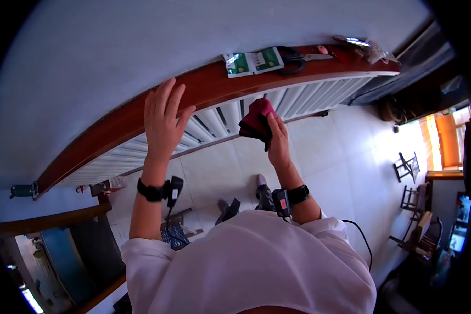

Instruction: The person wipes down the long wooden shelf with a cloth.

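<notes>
My right hand (279, 140) grips a folded dark red cloth (257, 118), held in front of the white radiator (220, 121). My left hand (164, 120) is raised with its fingers stretched out and holds nothing. Its fingertips overlap the red-brown wooden shelf (204, 81) above the radiator; whether they touch it I cannot tell. On the shelf lie green and white packets (254, 61) and black-handled scissors (298, 59), beyond my right hand.
Small items and a plastic bag (377, 52) sit at the shelf's right end. A green object (22, 191) is by its left end. Folding stools (406, 166) and wooden chairs (417, 230) stand at right on the tiled floor (324, 149). A black cable (362, 235) hangs by my right side.
</notes>
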The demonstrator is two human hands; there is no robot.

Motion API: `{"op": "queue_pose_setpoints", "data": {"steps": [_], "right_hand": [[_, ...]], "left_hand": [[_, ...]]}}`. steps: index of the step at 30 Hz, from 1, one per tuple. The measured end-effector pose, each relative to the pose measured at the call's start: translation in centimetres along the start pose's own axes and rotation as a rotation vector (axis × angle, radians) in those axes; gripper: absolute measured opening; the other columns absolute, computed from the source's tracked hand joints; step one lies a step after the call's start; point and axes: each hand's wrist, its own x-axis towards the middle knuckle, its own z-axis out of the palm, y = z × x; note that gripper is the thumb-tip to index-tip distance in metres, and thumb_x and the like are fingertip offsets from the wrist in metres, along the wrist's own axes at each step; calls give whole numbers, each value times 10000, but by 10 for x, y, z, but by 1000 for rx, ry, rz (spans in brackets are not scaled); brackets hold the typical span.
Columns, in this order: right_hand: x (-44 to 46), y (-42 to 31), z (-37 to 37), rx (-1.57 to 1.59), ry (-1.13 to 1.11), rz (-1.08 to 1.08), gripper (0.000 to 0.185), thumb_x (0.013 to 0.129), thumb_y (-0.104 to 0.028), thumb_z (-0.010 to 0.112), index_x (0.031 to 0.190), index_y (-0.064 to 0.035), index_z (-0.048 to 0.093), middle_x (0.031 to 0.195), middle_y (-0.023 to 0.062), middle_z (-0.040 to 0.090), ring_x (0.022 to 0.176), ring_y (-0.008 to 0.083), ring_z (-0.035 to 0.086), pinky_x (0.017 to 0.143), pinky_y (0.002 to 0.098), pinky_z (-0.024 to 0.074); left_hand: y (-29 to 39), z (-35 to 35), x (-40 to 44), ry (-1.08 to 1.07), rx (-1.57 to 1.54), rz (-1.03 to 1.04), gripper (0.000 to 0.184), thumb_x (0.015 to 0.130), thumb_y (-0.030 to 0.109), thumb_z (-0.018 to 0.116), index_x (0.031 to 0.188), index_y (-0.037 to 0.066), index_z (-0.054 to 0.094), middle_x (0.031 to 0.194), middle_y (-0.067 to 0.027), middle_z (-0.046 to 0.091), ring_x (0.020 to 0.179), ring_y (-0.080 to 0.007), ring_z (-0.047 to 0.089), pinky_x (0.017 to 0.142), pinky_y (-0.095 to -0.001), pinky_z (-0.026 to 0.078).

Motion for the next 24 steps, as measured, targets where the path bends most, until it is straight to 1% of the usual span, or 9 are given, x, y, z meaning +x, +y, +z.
{"op": "queue_pose_setpoints", "data": {"steps": [3,6,7,10,13,16,20,22,24], "right_hand": [[16,19,22,-65,238,-262,272,964,-276,601,1103,-54,527,951,12,545,850,75,486,774,237,431],[30,37,44,-52,360,-375,230,943,-210,631,1105,-76,539,1000,10,583,903,87,542,786,233,444],[35,39,53,-173,352,-329,228,934,-186,643,1107,-81,537,1009,15,576,894,88,530,762,231,441],[47,58,77,-68,244,-256,183,905,-189,680,967,-84,545,868,-13,558,763,58,485,682,205,422],[43,68,92,61,157,-280,144,905,-170,679,896,-84,565,843,-26,556,767,51,487,705,203,422],[45,87,90,31,193,-259,123,933,-148,644,1004,-74,577,975,1,615,838,60,566,767,205,464],[56,71,67,89,194,-355,130,938,-156,637,1002,-79,555,971,32,641,843,89,620,771,235,517],[52,67,76,126,192,-314,173,943,-182,631,1051,-72,554,1014,38,640,904,107,625,815,256,519],[43,62,99,345,272,-205,138,922,-172,664,991,-103,566,985,9,614,893,80,575,835,235,479]], "left_hand": [[-39,24,7,-32,141,79,388,927,361,598,1221,108,587,1317,-66,538,1224,-247,509,1048,-451,376],[-49,36,5,-78,110,61,338,945,377,565,1115,85,579,1199,-95,560,1137,-270,528,991,-429,388],[-49,39,3,-79,104,61,338,945,377,565,1115,85,579,1199,-95,560,1137,-270,528,991,-429,388],[-50,47,5,-63,85,67,330,951,417,553,1004,91,537,1066,-90,545,1050,-262,519,930,-419,402],[-49,47,4,-89,59,47,304,955,389,551,1001,90,516,1044,-94,540,1049,-268,509,933,-410,402],[-51,46,4,-100,47,38,299,947,380,564,982,87,511,1034,-95,533,1024,-271,510,926,-409,406],[-49,46,6,-101,46,34,293,944,374,567,976,88,512,1013,-94,531,1003,-273,510,908,-409,415],[-50,45,7,-99,43,19,290,945,372,568,973,89,513,1009,-94,531,1001,-273,510,905,-408,416],[-48,45,8,-99,61,11,283,942,366,575,967,90,517,1005,-93,535,997,-270,511,904,-405,417]]}}
